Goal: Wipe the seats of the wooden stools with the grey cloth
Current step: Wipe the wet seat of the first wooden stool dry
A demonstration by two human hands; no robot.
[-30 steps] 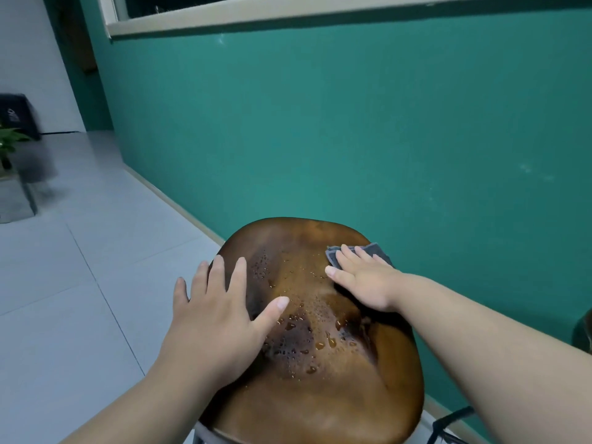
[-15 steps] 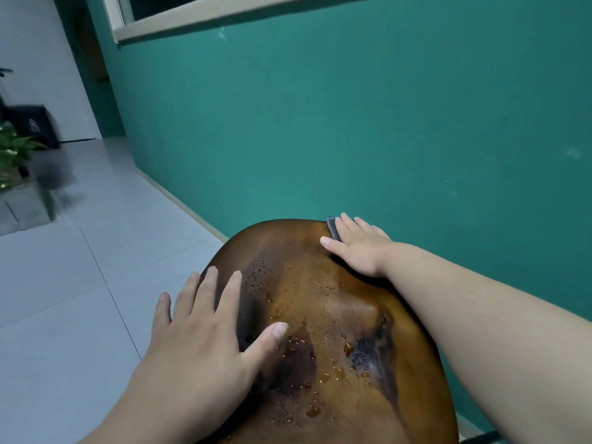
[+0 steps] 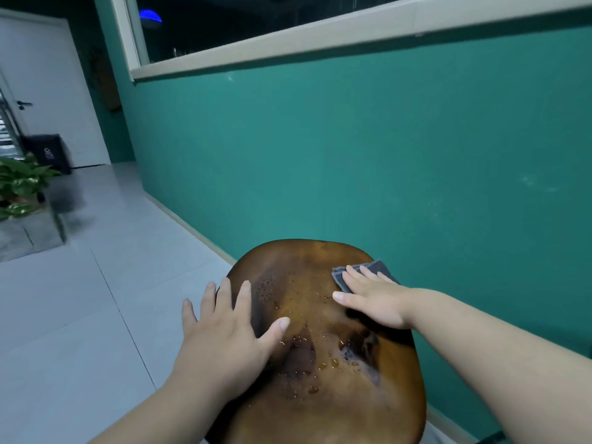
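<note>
While left hand (image 3: 221, 334) steadies stool seat (image 3: 320, 395), right hand (image 3: 374, 299) presses grey cloth (image 3: 378, 267)

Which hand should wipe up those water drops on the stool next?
The right hand: it lies flat on the grey cloth at the far right of the seat, with the water drops just nearer. The left hand rests bare on the seat's left edge, likely steadying it.

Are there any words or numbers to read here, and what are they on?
None can be read.
The black bin by the white door: a white mark, too small and blurred to read.
The brown wooden stool seat, grey cloth and teal wall show no writing.
</note>
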